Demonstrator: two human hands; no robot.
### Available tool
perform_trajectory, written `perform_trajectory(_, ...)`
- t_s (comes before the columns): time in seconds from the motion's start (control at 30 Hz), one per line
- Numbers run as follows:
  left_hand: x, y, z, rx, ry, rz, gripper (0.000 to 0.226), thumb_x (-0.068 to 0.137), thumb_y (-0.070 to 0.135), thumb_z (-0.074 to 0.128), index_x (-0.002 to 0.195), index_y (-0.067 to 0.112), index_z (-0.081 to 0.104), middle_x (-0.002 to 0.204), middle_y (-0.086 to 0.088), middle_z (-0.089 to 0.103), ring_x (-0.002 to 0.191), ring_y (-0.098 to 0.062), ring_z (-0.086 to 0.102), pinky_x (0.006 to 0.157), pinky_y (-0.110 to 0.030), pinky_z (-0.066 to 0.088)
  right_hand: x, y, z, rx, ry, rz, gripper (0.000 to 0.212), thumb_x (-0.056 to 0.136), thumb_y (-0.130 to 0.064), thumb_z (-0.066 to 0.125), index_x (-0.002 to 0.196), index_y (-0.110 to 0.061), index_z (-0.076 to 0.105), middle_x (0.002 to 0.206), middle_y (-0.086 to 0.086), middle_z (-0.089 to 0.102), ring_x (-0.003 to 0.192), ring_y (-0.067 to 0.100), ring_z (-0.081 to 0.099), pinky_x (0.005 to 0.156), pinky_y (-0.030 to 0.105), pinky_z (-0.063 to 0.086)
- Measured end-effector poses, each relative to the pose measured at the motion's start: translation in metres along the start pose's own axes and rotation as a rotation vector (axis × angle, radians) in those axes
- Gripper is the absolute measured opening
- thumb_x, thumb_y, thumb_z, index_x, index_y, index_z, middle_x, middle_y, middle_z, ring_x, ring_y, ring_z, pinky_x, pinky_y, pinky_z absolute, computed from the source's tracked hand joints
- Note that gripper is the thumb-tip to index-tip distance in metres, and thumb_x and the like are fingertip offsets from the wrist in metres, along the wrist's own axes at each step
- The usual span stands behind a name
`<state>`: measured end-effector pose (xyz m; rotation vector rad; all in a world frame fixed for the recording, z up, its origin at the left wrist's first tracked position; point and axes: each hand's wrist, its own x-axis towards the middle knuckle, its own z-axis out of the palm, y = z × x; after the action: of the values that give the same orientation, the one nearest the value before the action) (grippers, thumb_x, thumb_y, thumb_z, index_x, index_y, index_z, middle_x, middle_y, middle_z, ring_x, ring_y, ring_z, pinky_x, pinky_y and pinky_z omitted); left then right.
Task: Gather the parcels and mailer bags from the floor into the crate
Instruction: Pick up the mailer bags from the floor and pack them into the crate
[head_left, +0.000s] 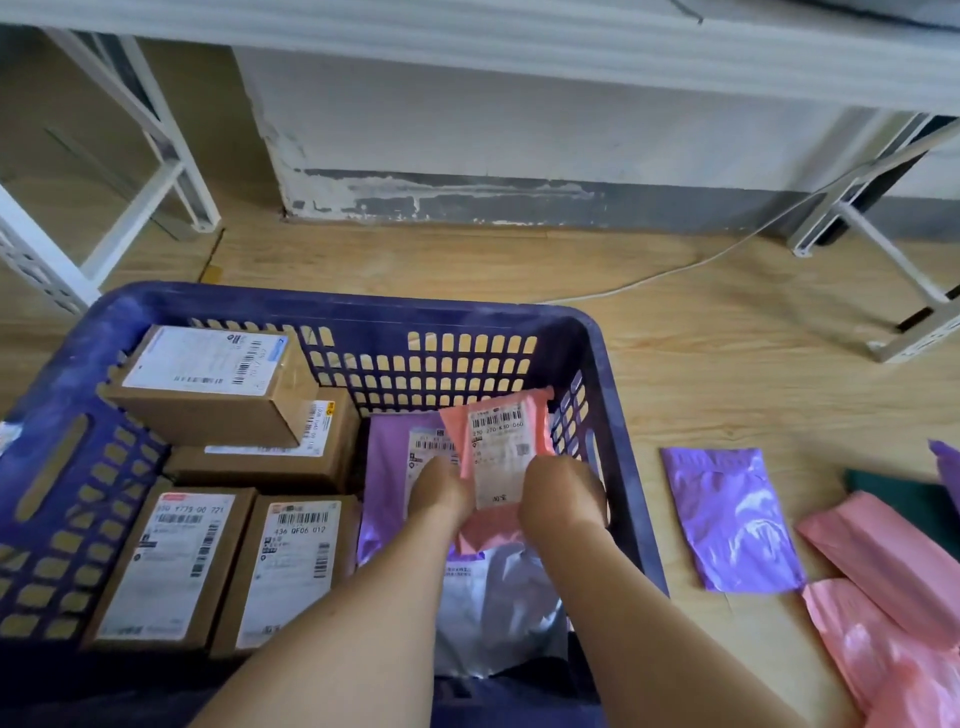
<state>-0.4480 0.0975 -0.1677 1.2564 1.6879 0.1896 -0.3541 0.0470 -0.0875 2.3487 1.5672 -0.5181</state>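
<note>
We have four boxes (218, 384) in the crate (67, 415); our left hand (441, 491) and right hand (563, 499) grip a pink bag (506, 447) inside it. Purple (732, 519) and pink (883, 639) bags remain on the floor (727, 364).

L hand (441, 491), R hand (563, 499), side by side, fingers curled down

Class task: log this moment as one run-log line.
stage: placing | both hands hold pink mailer inside crate | floor: purple mailer, pink mailers remain
</note>
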Motion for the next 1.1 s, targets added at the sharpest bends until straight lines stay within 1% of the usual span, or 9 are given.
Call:
perform_trajectory(0.17,0.004,-0.005,0.004,0.187,0.0,0.114,0.021,0.083,-0.008,0.047,0.096,0.006,0.055,0.108,-0.012,0.064,0.098,-0.029,0.059,0.064,-0.027,0.037,0.023,0.0,0.01,0.072,0.071,-0.063,0.053,0.086,0.004,0.051,0.134,-0.01,0.035,0.13,0.013,0.049,0.109,0.03,0.059,0.075,0.032,0.049)
perform_trajectory(0.27,0.008,-0.007,0.007,0.27,-0.029,0.159,0.029,0.084,-0.007,0.046,0.107,0.006,0.058,0.111,-0.011,0.065,0.096,-0.028,0.059,0.064,-0.025,0.041,0.035,-0.001,0.027,0.004,0.005,-0.2,0.064,0.086,0.002,0.054,0.141,-0.022,0.031,0.147,0.013,0.025,0.118,0.031,0.052,0.083,0.035,0.052)
perform_trajectory(0.33,0.015,-0.013,0.006,0.373,-0.03,0.239,0.034,0.083,-0.004,0.051,0.113,0.009,0.061,0.118,-0.009,0.063,0.106,-0.028,0.058,0.078,-0.032,0.047,0.041,-0.002,0.04,0.023,-0.066,-0.202,0.074,0.086,0.004,0.052,0.144,-0.034,0.027,0.156,0.009,0.004,0.129,0.032,0.041,0.085,0.036,0.053)
perform_trajectory(0.43,0.028,-0.023,0.003,0.699,-0.02,0.454,0.043,0.082,0.01,0.06,0.124,0.016,0.056,0.141,-0.001,0.041,0.127,-0.027,0.036,0.099,-0.04,0.041,0.051,-0.005,0.057,0.042,-0.156,-0.15,0.08,0.088,0.004,0.044,0.145,-0.045,0.016,0.158,0.005,-0.016,0.137,0.035,0.03,0.076,0.033,0.051)
perform_trajectory(0.57,0.04,-0.031,0.004,0.902,-0.213,0.408,0.061,0.09,0.018,0.046,0.146,0.027,0.025,0.159,0.005,0.004,0.147,-0.023,0.002,0.114,-0.05,0.021,0.069,-0.005,0.07,0.081,-0.259,-0.093,0.083,0.09,0.0,0.044,0.147,-0.044,0.004,0.156,0.012,-0.019,0.12,0.032,0.051,0.066,0.027,0.052)
perform_trajectory(0.67,0.043,-0.031,0.004,0.955,-0.276,0.31,0.066,0.093,0.021,0.044,0.149,0.03,0.012,0.159,0.004,-0.012,0.147,-0.023,-0.013,0.113,-0.059,0.012,0.081,-0.008,0.074,0.108,-0.324,-0.049,0.09,0.089,-0.001,0.047,0.147,-0.044,-0.007,0.156,0.015,-0.02,0.117,0.031,0.054,0.072,0.028,0.056)
perform_trajectory(0.77,0.044,-0.03,0.003,0.934,-0.289,0.264,0.068,0.093,0.018,0.045,0.15,0.031,0.01,0.158,0.005,-0.018,0.145,-0.024,-0.017,0.111,-0.064,0.008,0.087,-0.011,0.079,0.126,-0.352,-0.016,0.096,0.09,-0.016,0.06,0.146,-0.042,-0.014,0.155,0.017,-0.021,0.12,0.032,0.052,0.07,0.03,0.052)
perform_trajectory(0.87,0.046,-0.033,0.001,0.904,-0.291,0.267,0.069,0.093,0.018,0.045,0.149,0.034,0.009,0.158,0.005,-0.018,0.145,-0.024,-0.018,0.111,-0.064,0.007,0.089,-0.012,0.085,0.137,-0.373,0.013,0.112,0.082,-0.017,0.07,0.146,-0.036,-0.02,0.155,0.017,-0.02,0.131,0.038,0.04,0.085,0.038,0.051)
perform_trajectory(1.1,0.05,-0.032,0.001,0.941,-0.322,0.28,0.073,0.093,0.034,0.05,0.15,0.032,0.005,0.158,0.003,-0.018,0.145,-0.025,-0.018,0.111,-0.065,0.01,0.102,-0.015,0.099,0.136,-0.441,0.117,0.119,0.082,-0.024,0.071,0.141,-0.027,-0.032,0.156,0.01,-0.021,0.136,0.039,0.033,0.095,0.043,0.047)
